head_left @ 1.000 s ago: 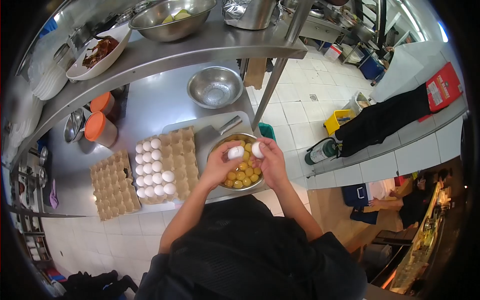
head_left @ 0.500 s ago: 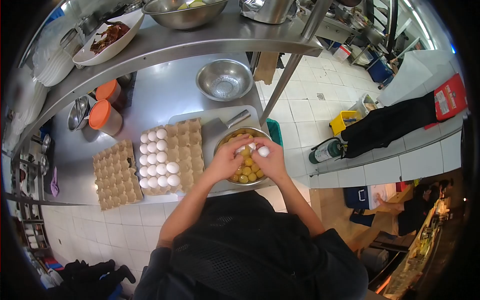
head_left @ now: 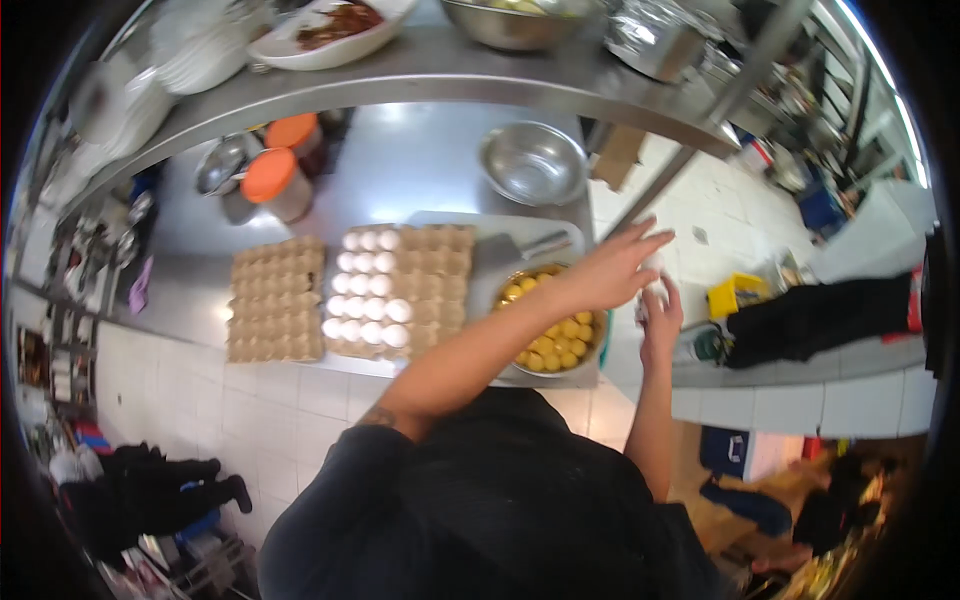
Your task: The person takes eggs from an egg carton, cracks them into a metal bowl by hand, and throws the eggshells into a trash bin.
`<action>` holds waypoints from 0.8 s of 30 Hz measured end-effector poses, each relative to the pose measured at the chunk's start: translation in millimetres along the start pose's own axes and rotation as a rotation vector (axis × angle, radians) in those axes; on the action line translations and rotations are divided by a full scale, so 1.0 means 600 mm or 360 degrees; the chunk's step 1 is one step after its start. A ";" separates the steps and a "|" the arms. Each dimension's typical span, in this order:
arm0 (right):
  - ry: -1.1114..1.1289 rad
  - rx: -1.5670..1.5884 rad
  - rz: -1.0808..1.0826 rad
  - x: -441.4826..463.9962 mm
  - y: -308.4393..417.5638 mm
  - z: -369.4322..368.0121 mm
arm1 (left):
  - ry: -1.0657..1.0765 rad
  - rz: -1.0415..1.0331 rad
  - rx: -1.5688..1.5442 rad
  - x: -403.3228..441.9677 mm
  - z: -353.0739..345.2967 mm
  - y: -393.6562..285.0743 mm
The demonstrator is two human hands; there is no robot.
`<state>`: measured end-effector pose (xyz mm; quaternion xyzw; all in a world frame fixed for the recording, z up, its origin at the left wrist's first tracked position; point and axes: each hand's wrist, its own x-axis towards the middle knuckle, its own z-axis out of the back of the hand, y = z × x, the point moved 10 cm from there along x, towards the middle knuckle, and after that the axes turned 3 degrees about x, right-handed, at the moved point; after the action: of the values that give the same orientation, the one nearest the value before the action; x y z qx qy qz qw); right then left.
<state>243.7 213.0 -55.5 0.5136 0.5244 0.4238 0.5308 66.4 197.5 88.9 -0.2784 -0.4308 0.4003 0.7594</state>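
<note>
My left hand (head_left: 612, 268) reaches across the steel bowl of egg yolks (head_left: 548, 352), its fingers stretched out and holding nothing visible. Just below it, past the bowl's right rim, my right hand (head_left: 660, 318) has its fingers curled by a small whitish piece that looks like eggshell (head_left: 641, 312); blur hides its exact shape. My left forearm covers part of the bowl. Left of the bowl, white eggs (head_left: 371, 285) fill part of a cardboard egg tray (head_left: 436, 290). Behind the bowl, a broad metal blade with a handle (head_left: 545, 243) lies on a white cutting board (head_left: 490, 222).
Another cardboard egg tray (head_left: 275, 300) lies at the left. A steel bowl (head_left: 534, 165) stands at the back, and orange-lidded tubs (head_left: 277, 185) at the back left. A metal shelf (head_left: 420, 85) and its post overhang the table. People are at the lower left and lower right.
Both hands have moved from above the yolk bowl to beyond its right rim. My left hand has opened away from the shell it held. The view has shifted, so the table appears further right.
</note>
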 end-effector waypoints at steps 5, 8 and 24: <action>-0.0437 0.0025 -0.0703 -0.121 -0.404 0.238 | -0.0613 0.0773 0.0265 -0.208 0.178 0.168; -0.0373 0.0024 -0.0702 -0.191 -0.636 0.435 | -0.0565 0.0932 0.1200 -0.389 0.283 0.188; 0.0012 0.0366 0.0672 -0.109 0.226 -0.107 | -0.0683 0.1147 0.0778 -0.506 0.318 0.177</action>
<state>185.8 170.3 91.6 0.6672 0.4521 0.4650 0.3664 -233.5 10.7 -33.3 -0.1345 -0.3472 0.7757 0.5095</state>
